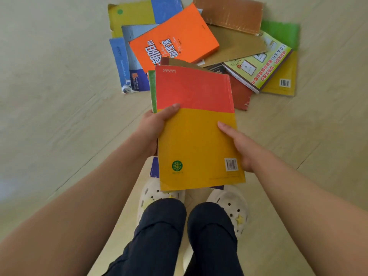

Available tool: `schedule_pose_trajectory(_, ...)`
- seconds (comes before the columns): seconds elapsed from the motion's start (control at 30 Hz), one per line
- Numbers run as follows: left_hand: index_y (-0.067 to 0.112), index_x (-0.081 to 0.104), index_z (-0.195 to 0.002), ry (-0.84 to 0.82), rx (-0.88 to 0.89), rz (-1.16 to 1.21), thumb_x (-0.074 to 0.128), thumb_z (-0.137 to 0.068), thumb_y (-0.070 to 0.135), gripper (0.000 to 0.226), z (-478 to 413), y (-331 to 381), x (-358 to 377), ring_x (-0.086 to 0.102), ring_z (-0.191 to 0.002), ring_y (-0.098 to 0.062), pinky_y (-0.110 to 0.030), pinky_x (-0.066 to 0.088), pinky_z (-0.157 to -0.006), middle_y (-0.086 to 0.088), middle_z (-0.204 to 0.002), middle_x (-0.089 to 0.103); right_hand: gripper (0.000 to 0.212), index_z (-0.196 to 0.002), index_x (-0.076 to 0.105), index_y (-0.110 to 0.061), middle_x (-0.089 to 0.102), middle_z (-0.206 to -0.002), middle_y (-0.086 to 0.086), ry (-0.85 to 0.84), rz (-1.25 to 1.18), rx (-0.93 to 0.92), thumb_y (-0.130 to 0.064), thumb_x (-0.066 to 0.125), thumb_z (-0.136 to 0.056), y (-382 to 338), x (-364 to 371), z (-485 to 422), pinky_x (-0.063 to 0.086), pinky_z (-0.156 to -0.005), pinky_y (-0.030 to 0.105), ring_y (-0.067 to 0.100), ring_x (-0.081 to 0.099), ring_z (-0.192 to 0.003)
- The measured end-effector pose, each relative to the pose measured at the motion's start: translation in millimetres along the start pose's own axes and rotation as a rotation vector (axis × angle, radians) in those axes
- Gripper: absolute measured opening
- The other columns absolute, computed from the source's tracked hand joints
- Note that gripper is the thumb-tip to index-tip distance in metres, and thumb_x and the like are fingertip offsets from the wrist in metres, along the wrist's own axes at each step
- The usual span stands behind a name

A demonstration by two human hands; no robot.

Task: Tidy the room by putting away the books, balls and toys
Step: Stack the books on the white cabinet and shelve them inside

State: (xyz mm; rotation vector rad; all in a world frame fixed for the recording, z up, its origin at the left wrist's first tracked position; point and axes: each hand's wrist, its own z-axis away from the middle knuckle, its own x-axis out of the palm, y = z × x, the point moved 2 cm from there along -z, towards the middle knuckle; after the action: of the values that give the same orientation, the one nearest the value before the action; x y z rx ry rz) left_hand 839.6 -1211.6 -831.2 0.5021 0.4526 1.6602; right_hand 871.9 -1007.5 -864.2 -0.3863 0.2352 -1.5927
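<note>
You stand looking down at a red and yellow book (195,126) held flat in front of you, above your feet. Your left hand (153,126) grips its left edge, thumb curled over the cover. Your right hand (239,144) holds the right edge, thumb lying on the cover and fingers hidden underneath. The edge of a green book (152,90) shows just beneath it on the left. Beyond, a pile of books (235,46) lies scattered and overlapping on the pale floor (49,96), with an orange book (173,36) on top. You wear white clogs (233,204).
</note>
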Motion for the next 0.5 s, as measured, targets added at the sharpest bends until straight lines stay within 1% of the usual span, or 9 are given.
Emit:
schedule_pose_trajectory(0.07, 0.012, 0.053, -0.121, 0.051, -0.028, 0.006, 0.074, -0.077, 0.036, 0.055, 16, 6, -8, 0.071, -0.080, -0.031, -0.046, 0.058, -0.062, -0.013, -0.100, 0.071, 0.055, -0.118, 0.058, -0.025, 0.067, -0.111, 0.008, 0.036, 0.073, -0.009, -0.058, 0.065, -0.075, -9, 9, 16, 0.048, -0.090, 0.045, 0.030, 0.064, -0.097)
schedule_pose_trajectory(0.1, 0.012, 0.053, -0.120, 0.073, -0.045, 0.020, 0.075, -0.076, 0.037, 0.055, 27, 9, -14, 0.071, -0.082, -0.032, -0.048, 0.058, -0.066, -0.013, -0.101, 0.071, 0.058, -0.119, 0.058, -0.024, 0.067, -0.112, 0.008, 0.049, 0.108, -0.029, -0.058, 0.066, -0.074, -15, 15, 26, 0.048, -0.091, 0.045, 0.030, 0.064, -0.098)
schedule_pose_trajectory(0.13, 0.013, 0.054, -0.120, 0.096, -0.059, 0.029, 0.075, -0.075, 0.038, 0.055, 41, 12, -22, 0.071, -0.082, -0.032, -0.047, 0.058, -0.066, -0.013, -0.100, 0.071, 0.056, -0.118, 0.058, -0.023, 0.067, -0.110, 0.009, 0.049, 0.142, -0.046, -0.057, 0.066, -0.074, -19, 25, 37, 0.048, -0.089, 0.044, 0.030, 0.064, -0.097)
schedule_pose_trajectory(0.23, 0.016, 0.054, -0.119, 0.149, -0.084, 0.030, 0.070, -0.080, 0.038, 0.047, 80, 25, -50, 0.070, -0.079, -0.028, -0.037, 0.055, -0.057, -0.010, -0.099, 0.071, 0.033, -0.103, 0.061, -0.025, 0.068, -0.098, 0.007, -0.013, 0.244, -0.089, -0.049, 0.064, -0.081, -36, 57, 75, 0.049, -0.075, 0.037, 0.028, 0.064, -0.085)
schedule_pose_trajectory(0.3, 0.017, 0.054, -0.119, 0.190, -0.064, 0.021, 0.065, -0.085, 0.037, 0.041, 113, 38, -81, 0.068, -0.073, -0.025, -0.035, 0.052, -0.056, -0.008, -0.092, 0.070, 0.022, -0.096, 0.061, -0.025, 0.068, -0.089, 0.006, -0.083, 0.319, -0.117, -0.043, 0.063, -0.084, -48, 86, 107, 0.049, -0.069, 0.035, 0.026, 0.064, -0.077)
schedule_pose_trajectory(0.4, 0.016, 0.055, -0.116, 0.243, -0.042, 0.022, 0.061, -0.088, 0.036, 0.035, 160, 61, -122, 0.065, -0.067, -0.022, -0.034, 0.049, -0.054, -0.006, -0.084, 0.067, 0.021, -0.099, 0.062, -0.022, 0.068, -0.082, 0.006, -0.174, 0.393, -0.163, -0.037, 0.063, -0.085, -68, 128, 147, 0.053, -0.058, 0.029, 0.021, 0.065, -0.063)
schedule_pose_trajectory(0.47, 0.014, 0.057, -0.115, 0.282, -0.019, 0.060, 0.060, -0.089, 0.035, 0.033, 192, 72, -156, 0.067, -0.059, -0.022, -0.034, 0.050, -0.051, -0.006, -0.081, 0.068, 0.015, -0.095, 0.062, -0.020, 0.068, -0.071, 0.004, -0.229, 0.431, -0.216, -0.033, 0.061, -0.087, -77, 162, 173, 0.053, -0.048, 0.023, 0.016, 0.064, -0.050)
schedule_pose_trajectory(0.5, 0.014, 0.058, -0.114, 0.306, -0.012, 0.084, 0.060, -0.089, 0.034, 0.033, 210, 75, -175, 0.067, -0.053, -0.022, -0.033, 0.052, -0.049, -0.007, -0.078, 0.069, 0.015, -0.094, 0.063, -0.019, 0.067, -0.068, 0.003, -0.257, 0.448, -0.230, -0.032, 0.060, -0.087, -79, 181, 186, 0.052, -0.047, 0.022, 0.015, 0.063, -0.047)
